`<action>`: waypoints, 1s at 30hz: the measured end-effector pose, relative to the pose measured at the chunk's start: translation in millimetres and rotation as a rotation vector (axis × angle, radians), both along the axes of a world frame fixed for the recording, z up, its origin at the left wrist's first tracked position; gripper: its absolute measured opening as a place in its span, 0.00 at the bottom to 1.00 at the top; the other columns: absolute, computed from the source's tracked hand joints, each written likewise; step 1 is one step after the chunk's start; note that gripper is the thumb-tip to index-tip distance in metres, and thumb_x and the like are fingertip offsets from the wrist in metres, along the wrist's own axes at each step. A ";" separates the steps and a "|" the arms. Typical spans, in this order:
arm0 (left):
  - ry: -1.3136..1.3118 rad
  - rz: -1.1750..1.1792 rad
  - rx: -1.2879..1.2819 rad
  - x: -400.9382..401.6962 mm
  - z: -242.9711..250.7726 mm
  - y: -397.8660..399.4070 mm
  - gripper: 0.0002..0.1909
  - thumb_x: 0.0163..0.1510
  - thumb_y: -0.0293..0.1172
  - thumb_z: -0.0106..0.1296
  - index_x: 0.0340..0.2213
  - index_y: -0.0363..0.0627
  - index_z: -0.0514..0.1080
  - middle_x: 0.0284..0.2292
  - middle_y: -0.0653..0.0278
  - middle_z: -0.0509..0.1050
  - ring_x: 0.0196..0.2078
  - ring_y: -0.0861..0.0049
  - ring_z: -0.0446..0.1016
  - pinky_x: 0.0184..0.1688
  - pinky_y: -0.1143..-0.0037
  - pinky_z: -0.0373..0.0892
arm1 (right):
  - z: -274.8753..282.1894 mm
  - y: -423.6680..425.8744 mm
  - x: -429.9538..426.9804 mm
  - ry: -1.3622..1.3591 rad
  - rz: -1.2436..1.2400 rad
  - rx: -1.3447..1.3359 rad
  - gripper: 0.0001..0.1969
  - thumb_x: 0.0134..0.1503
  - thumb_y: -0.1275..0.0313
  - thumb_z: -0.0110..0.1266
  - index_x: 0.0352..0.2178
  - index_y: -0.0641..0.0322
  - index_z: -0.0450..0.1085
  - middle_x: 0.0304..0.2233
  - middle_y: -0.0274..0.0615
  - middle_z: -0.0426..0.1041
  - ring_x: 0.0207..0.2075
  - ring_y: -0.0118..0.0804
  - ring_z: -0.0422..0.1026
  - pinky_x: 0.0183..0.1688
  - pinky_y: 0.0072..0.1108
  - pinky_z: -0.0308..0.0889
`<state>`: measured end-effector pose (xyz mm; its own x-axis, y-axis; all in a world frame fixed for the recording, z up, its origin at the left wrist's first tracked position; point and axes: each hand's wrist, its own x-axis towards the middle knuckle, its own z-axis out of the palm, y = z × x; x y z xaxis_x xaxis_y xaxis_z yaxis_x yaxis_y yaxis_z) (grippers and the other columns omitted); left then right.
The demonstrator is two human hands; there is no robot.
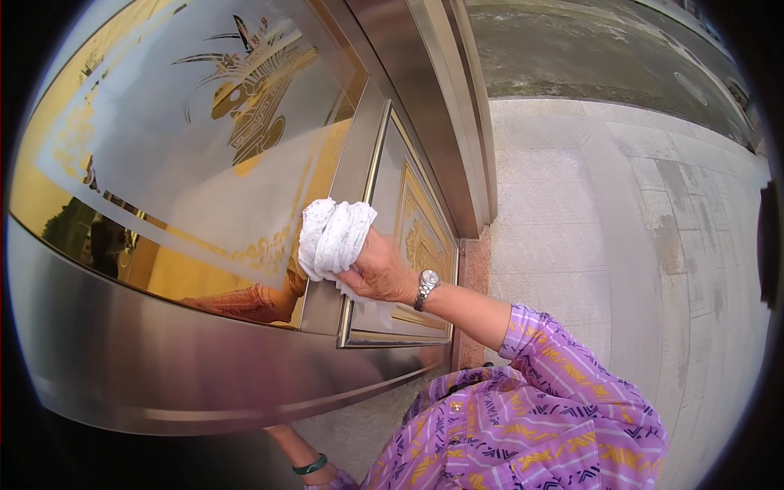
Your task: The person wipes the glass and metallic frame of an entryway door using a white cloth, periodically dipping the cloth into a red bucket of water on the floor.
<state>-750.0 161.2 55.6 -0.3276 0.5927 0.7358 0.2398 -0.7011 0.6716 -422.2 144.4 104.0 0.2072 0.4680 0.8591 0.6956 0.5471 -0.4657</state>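
My right hand [383,266] is shut on a bunched white cloth [334,239] with small specks. The cloth lies against the metal door, where the lower edge of the etched glass panel [202,177] meets a brushed-metal crossbar [355,147]. On the glass, a golden flower-basket pattern shows within a frosted field. Below the crossbar, a framed lower panel [422,239] bears golden relief work, partly covered by my hand and forearm. My left forearm, wearing a green bangle [310,464], reaches behind the door's edge [202,416]; the left hand itself is hidden there.
A metal door frame [453,122] rises beyond the door, with a reddish stone base strip [474,288] at its foot. Pale paving slabs [545,196] stretch to the right. Farther off lies a darker, wet-looking road surface [569,55]. The glass mirrors a sleeve and arm.
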 end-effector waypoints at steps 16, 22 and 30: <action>0.139 0.700 0.036 145.6 105.5 -101.4 0.32 0.52 0.43 0.51 0.48 0.28 0.55 0.44 0.47 0.63 0.44 0.64 0.64 0.46 0.71 0.62 | 80.9 117.8 257.7 0.436 -0.113 -0.211 0.14 0.43 0.67 0.56 0.31 0.66 0.70 0.36 0.55 0.70 0.39 0.53 0.69 0.43 0.32 0.63; 0.237 0.988 0.066 142.5 113.1 -105.5 0.30 0.50 0.41 0.54 0.44 0.26 0.58 0.39 0.47 0.65 0.39 0.62 0.65 0.43 0.69 0.63 | 57.8 54.9 174.0 0.030 0.226 -0.145 0.11 0.41 0.78 0.50 0.31 0.63 0.70 0.39 0.56 0.66 0.39 0.55 0.67 0.40 0.32 0.65; 0.240 0.961 -0.040 152.0 130.8 -117.5 0.24 0.49 0.35 0.54 0.41 0.29 0.59 0.36 0.50 0.66 0.35 0.66 0.66 0.37 0.71 0.68 | 51.2 61.4 214.5 -0.053 0.195 -0.006 0.15 0.39 0.79 0.51 0.33 0.57 0.69 0.37 0.53 0.67 0.37 0.54 0.67 0.37 0.34 0.66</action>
<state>-597.9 43.7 186.5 -0.5270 0.1792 0.8308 0.8275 -0.1149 0.5496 -207.6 205.8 155.2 0.0665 0.4996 0.8637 0.6002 0.6715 -0.4347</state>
